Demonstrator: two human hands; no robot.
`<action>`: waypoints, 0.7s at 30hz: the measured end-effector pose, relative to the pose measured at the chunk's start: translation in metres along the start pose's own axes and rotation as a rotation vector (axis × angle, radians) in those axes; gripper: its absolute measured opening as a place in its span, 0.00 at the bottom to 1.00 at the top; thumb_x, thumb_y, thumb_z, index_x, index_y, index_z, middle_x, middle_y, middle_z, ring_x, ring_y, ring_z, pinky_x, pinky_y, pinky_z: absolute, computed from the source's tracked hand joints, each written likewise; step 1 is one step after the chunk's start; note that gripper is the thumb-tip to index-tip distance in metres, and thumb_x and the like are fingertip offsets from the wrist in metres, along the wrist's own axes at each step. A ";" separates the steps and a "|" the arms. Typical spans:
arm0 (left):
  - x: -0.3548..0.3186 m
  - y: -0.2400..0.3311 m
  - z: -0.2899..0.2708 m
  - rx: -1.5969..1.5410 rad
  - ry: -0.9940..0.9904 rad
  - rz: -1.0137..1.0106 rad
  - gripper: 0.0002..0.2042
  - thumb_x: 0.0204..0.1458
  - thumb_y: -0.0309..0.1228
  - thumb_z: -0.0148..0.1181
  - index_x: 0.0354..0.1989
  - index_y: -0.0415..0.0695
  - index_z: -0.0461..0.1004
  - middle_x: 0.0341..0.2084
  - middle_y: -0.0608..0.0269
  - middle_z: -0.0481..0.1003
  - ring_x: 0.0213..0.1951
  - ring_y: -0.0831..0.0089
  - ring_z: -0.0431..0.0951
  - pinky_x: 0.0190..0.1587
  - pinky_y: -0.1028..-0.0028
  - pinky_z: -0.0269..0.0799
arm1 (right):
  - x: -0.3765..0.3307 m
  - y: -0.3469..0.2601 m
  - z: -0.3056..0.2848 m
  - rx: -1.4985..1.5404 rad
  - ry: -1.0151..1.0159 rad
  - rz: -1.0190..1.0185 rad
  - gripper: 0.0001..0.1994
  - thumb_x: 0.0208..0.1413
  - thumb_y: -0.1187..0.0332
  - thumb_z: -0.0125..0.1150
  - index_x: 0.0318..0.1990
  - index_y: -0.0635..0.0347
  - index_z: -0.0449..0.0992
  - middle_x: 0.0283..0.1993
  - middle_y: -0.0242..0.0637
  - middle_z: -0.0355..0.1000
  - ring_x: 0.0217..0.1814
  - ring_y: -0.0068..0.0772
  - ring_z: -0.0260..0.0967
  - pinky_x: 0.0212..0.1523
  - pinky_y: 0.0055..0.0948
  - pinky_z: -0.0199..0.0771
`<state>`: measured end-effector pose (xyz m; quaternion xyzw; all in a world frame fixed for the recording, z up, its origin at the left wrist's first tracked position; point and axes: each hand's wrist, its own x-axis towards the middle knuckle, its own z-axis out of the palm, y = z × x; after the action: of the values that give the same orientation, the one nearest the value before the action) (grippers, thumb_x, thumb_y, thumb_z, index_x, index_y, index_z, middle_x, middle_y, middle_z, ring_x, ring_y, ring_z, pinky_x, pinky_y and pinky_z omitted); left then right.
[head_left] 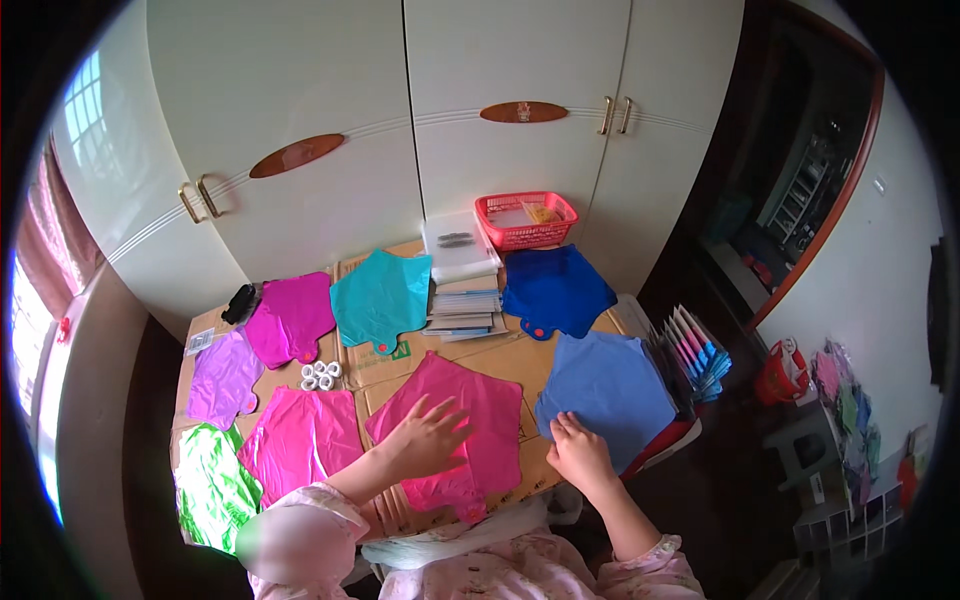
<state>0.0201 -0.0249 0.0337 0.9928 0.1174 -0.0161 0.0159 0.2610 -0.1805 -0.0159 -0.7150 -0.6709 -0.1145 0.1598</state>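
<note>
My left hand (428,436) lies flat with fingers spread on a stack of deep pink flat pieces (470,425) near the table's front. My right hand (578,450) pinches the near corner of a light blue flat piece (610,385) at the front right. Around them lie more stacks: bright pink (300,435), green (208,480), lilac (222,378), magenta (292,315), teal (382,295) and dark blue (555,290).
A cardboard-covered table (500,355) holds a pile of booklets (465,300) under a white box (455,245), a red basket (527,218), small white rolls (320,375) and a black object (240,302). White wardrobe doors (400,120) stand behind. Coloured packets (695,355) stand at the right.
</note>
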 end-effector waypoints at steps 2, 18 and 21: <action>0.015 0.006 0.004 0.017 -0.017 0.056 0.28 0.52 0.52 0.53 0.56 0.46 0.67 0.59 0.56 0.63 0.64 0.53 0.56 0.63 0.47 0.50 | -0.002 -0.003 -0.001 -0.018 -0.018 -0.023 0.13 0.46 0.72 0.55 0.39 0.68 0.75 0.45 0.48 0.75 0.51 0.40 0.73 0.40 0.34 0.79; 0.015 0.026 -0.003 -0.024 -0.039 0.059 0.30 0.51 0.50 0.55 0.57 0.43 0.65 0.59 0.54 0.63 0.64 0.55 0.57 0.63 0.51 0.54 | -0.022 -0.015 -0.026 0.211 -0.074 0.031 0.28 0.43 0.56 0.68 0.47 0.68 0.71 0.51 0.51 0.71 0.58 0.46 0.66 0.56 0.37 0.68; 0.013 0.034 -0.007 -0.016 0.017 0.103 0.28 0.51 0.50 0.56 0.55 0.43 0.67 0.57 0.55 0.65 0.62 0.57 0.60 0.62 0.54 0.56 | -0.046 -0.017 -0.035 0.241 -0.206 -0.054 0.41 0.41 0.50 0.69 0.57 0.72 0.62 0.61 0.54 0.60 0.66 0.52 0.56 0.63 0.39 0.59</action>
<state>0.0408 -0.0545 0.0415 0.9975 0.0662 -0.0060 0.0238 0.2428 -0.2350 0.0001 -0.6801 -0.7118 0.0366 0.1716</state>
